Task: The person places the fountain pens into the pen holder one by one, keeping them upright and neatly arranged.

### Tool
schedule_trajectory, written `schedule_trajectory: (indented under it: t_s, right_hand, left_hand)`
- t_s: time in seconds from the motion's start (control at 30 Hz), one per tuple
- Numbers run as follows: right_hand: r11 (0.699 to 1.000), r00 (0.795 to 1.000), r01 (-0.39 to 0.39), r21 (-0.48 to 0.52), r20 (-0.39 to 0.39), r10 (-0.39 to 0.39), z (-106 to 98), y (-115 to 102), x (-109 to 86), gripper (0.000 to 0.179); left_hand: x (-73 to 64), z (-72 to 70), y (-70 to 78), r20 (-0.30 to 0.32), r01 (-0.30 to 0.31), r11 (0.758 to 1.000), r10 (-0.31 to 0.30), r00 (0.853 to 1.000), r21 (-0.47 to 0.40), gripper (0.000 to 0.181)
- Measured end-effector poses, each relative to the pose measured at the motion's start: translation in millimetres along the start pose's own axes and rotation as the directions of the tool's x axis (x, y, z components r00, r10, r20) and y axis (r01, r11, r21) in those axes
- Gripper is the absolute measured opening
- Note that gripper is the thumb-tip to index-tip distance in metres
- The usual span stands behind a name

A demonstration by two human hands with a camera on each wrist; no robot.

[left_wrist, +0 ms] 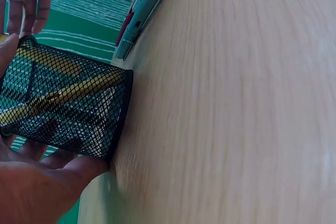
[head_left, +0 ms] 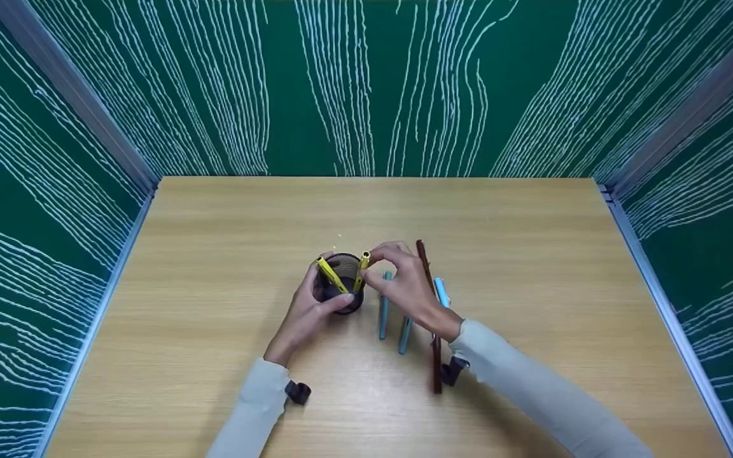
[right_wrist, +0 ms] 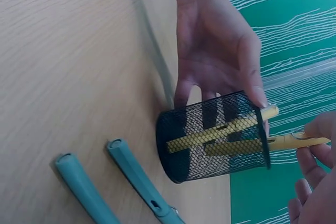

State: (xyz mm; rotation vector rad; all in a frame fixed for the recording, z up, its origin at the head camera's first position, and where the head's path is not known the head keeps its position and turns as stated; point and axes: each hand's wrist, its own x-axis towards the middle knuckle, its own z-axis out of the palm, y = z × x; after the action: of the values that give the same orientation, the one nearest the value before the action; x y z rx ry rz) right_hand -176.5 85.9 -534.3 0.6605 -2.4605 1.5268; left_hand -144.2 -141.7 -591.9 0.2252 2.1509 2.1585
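A black mesh pen cup (head_left: 347,308) stands on the table, held around its side by my left hand (head_left: 306,313), whose thumb lies near the rim. One yellow pen (head_left: 331,273) leans inside the cup against its left wall. Thumb and fingers of my right hand (head_left: 408,286) pinch a second yellow pen (right_wrist: 286,142) near its upper end. In the right wrist view, the lower part of that pen is inside the cup, visible through the mesh (right_wrist: 220,168).
Right of the cup lie two teal pens (head_left: 383,312) (head_left: 404,336), partly under my right hand. Beyond them are a light blue pen (head_left: 441,292) and dark red-brown stick-like pieces (head_left: 437,372), partly hidden by the right wrist. Green walls with white lines surround the wooden table (head_left: 182,286).
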Motion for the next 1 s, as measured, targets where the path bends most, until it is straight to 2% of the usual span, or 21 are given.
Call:
schedule_trajectory:
  t_s: [0.3, 0.57, 1.0]
  right_hand:
    - [0.999, 0.999, -0.031, -0.014, 0.023, 0.031, 7, 4, -3.6, 0.011]
    - [1.000, 1.000, -0.007, 0.011, 0.030, 0.007, 12, 10, -5.2, 0.010]
    - [0.999, 0.999, -0.036, 0.018, 0.021, 0.036, 11, 14, -4.6, 0.015]
  left_hand:
    - [0.3, -0.6, -2.0, 0.006, 0.000, 1.000, 0.000, 1.000, -0.010, 0.088]
    - [0.6, 0.3, -3.4, 0.019, -0.023, 0.999, 0.024, 1.000, -0.046, 0.086]
    - [-0.8, -0.9, -0.7, 0.010, 0.008, 0.999, -0.008, 1.000, -0.042, 0.090]
